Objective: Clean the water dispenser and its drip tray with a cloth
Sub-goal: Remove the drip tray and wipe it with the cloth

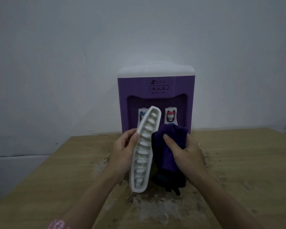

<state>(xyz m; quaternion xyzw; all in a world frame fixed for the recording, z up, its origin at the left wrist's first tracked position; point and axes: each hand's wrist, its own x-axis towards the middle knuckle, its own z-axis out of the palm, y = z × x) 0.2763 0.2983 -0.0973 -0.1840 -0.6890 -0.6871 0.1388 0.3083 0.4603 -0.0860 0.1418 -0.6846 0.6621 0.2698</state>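
White plastic, the drip tray (pixel 143 151) stands nearly upright above the counter (pixel 238 162), before the water dispenser (pixel 156 96). The left hand (pixel 122 151) grips its edge; the right hand (pixel 186 154) clutches the purple cloth (pixel 168 142) beside it. Hard wiping could likely twist the tray loose.

At frame centre, the dispenser (pixel 156 100) is set on the tabletop (pixel 238 162); before it, drip tray (pixel 143 151) is held left of cloth (pixel 168 156).
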